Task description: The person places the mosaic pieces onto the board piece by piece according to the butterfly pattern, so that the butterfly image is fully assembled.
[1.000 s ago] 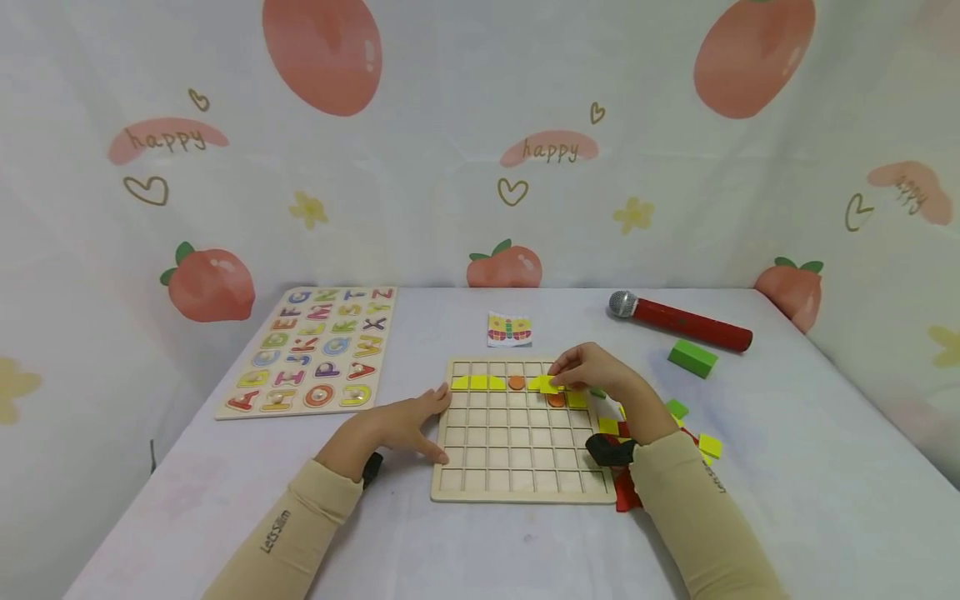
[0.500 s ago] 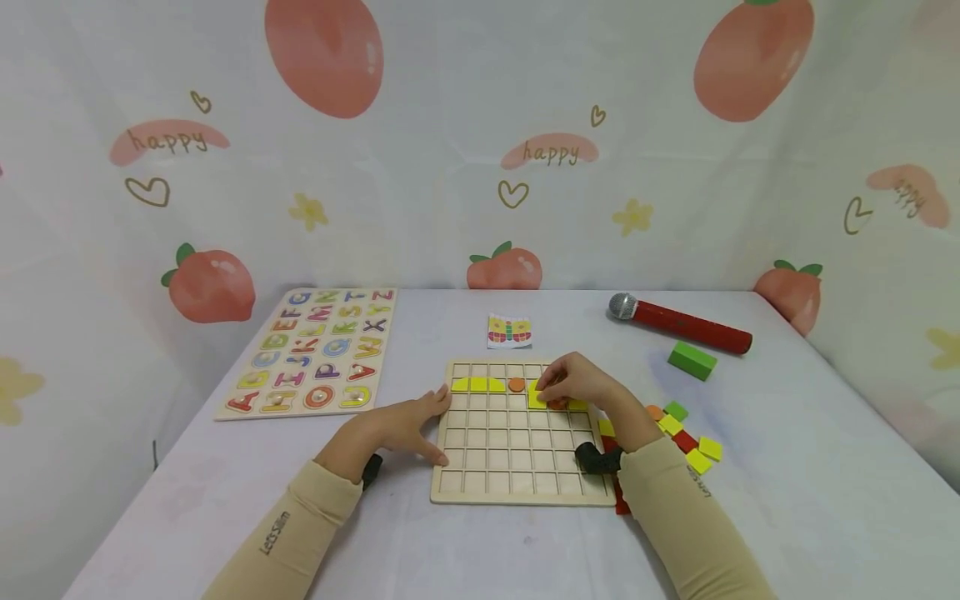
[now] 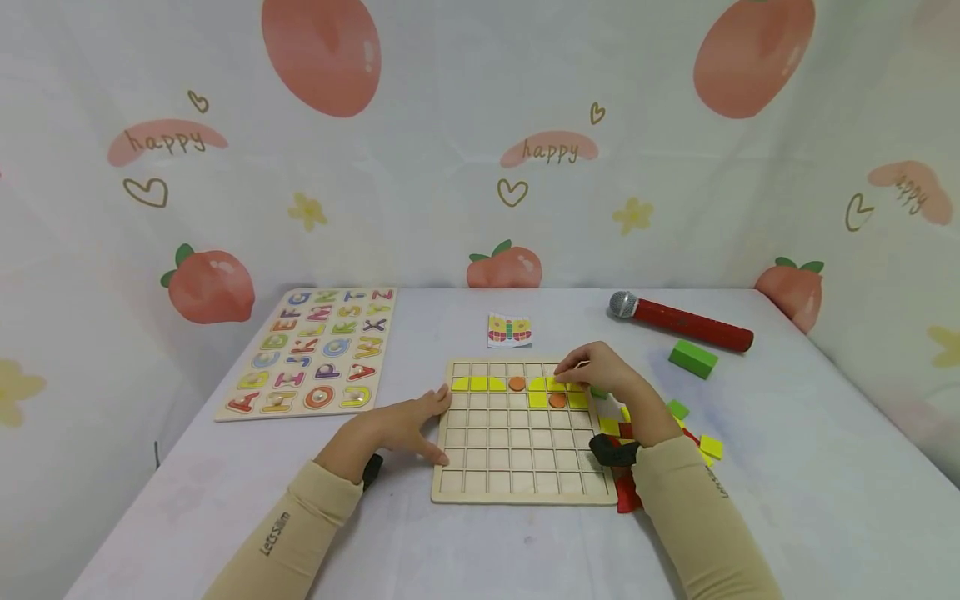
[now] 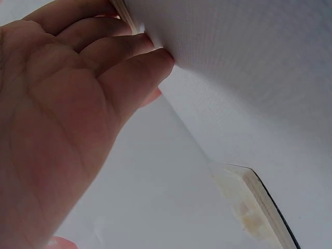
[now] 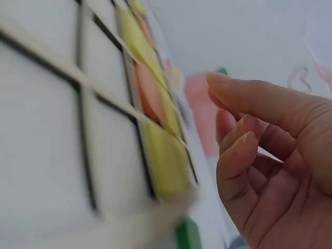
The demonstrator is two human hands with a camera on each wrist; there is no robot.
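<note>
A wooden grid board (image 3: 498, 460) lies flat at the table's middle, with yellow pieces and orange discs in its two far rows. A yellow square (image 3: 537, 400) sits in a cell left of an orange disc (image 3: 557, 401). My right hand (image 3: 606, 372) hovers by the board's far right corner, covering part of it. Its fingers (image 5: 236, 161) are loosely bent in the right wrist view, and nothing shows between thumb and fingers. Along the board's left side my left hand (image 3: 405, 425) rests with thumb and fingers spread, the tips at the edge.
Loose yellow, red and green pieces (image 3: 710, 447) lie right of the board, partly behind the right wrist. A butterfly card (image 3: 509, 330) lies beyond it. An alphabet board (image 3: 285, 346) is at left; a red microphone (image 3: 690, 325) and green block (image 3: 693, 358) are at back right.
My right hand brought a yellow square to the cell left of the orange disc and let it go there. It then drew back to the far right. The left hand stayed put.
</note>
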